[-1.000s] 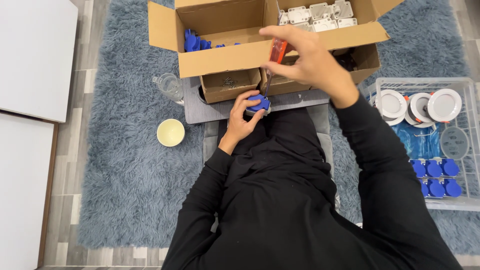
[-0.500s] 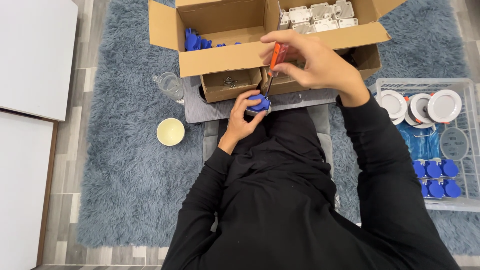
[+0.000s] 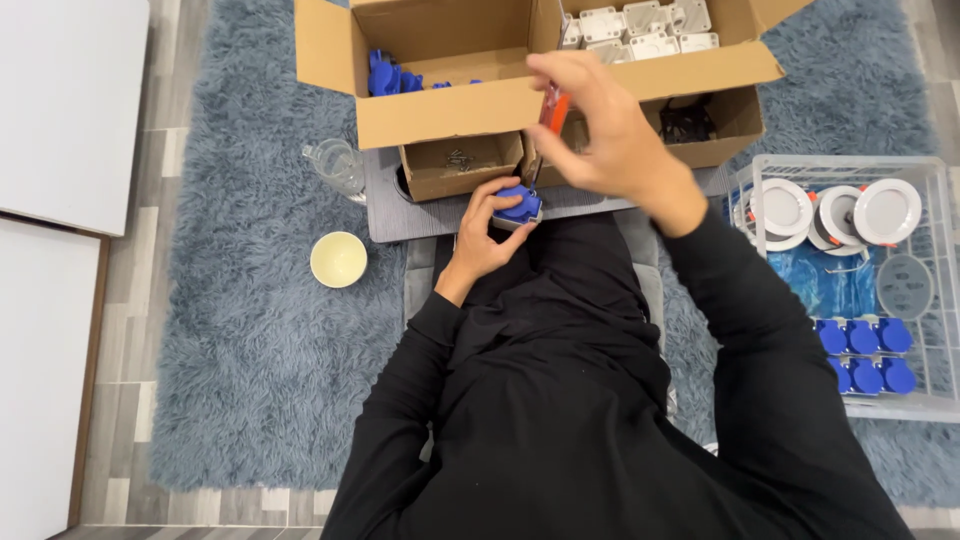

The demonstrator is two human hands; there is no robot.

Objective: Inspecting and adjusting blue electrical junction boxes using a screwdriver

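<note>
The right hand (image 3: pixel 610 140) has lifted slightly, pinching an orange-handled screwdriver (image 3: pixel 553 108) upright against the cardboard box (image 3: pixel 450 110) edge. Below, the left hand (image 3: pixel 485 235) clasps 1 round blue plastic socket (image 3: pixel 520 205) at the grey tray (image 3: pixel 395 215) rim, beside the shaggy rug (image 3: pixel 250 330).

1. Single head cam, high above the person, looking almost straight down over shoulders and lap.
2. Faces forward toward the cardboard box (image 3: pixel 470 110) at the rug's (image 3: pixel 250 330) far edge.
3. Mid-range: hands small, wire basket (image 3: pixel 935 290) at right edge.
</note>
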